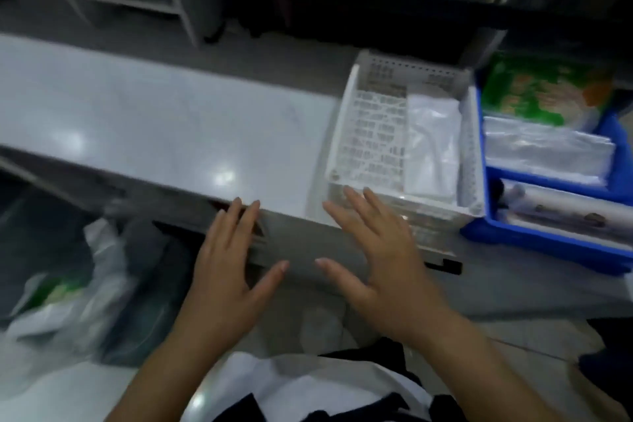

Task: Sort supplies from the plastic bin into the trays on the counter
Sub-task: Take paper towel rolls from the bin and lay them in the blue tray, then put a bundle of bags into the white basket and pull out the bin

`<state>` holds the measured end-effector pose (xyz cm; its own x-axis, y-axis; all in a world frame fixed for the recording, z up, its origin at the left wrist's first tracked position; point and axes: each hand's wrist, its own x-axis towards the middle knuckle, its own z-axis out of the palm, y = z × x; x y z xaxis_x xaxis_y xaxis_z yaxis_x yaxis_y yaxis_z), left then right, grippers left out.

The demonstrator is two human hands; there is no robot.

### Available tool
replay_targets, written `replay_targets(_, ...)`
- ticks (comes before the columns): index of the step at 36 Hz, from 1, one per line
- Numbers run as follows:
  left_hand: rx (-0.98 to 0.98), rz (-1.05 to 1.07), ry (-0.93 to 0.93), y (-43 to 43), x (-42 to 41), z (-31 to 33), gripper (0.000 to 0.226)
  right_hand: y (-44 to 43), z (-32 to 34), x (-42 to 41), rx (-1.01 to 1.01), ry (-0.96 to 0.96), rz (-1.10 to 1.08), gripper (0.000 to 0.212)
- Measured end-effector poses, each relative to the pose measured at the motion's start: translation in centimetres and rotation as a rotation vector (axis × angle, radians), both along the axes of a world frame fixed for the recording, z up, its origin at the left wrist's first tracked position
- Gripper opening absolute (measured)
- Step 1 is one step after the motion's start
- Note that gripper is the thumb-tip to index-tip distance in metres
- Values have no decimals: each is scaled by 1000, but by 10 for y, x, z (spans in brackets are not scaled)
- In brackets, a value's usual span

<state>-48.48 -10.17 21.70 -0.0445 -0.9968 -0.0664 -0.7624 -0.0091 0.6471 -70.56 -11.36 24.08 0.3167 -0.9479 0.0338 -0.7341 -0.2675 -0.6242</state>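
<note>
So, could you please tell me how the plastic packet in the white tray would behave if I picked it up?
The plastic packet in the white tray looks thin and creased, so it would probably flop when lifted. Its glossy film may be slippery. It lies flat, so it seems unlikely to roll.

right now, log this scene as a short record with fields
left hand: open, empty, over counter edge
right hand: open, empty, fingertips at white tray's near rim
white tray: on counter, white packet in its right half
blue bin: right of white tray, holds green packet, clear bags
lower left: plastic bag
</note>
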Motion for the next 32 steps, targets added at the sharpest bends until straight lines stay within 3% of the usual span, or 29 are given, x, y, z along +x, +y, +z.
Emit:
replay_targets(5, 122, 208, -14, 70, 94, -46, 88, 25, -45, 94, 168, 193, 258, 74)
replay_targets(13, 172, 516, 112, 147, 178, -67, 87, 22, -28, 199, 151, 299, 532, 71)
replay_targets(22, 244, 814, 164, 178, 246, -89, 89, 1, -29, 310, 187, 398, 778, 79)
replay_targets(32, 436, 1054, 174, 170, 332, -96, 89, -62, -66, 468, 283, 240, 994, 68)
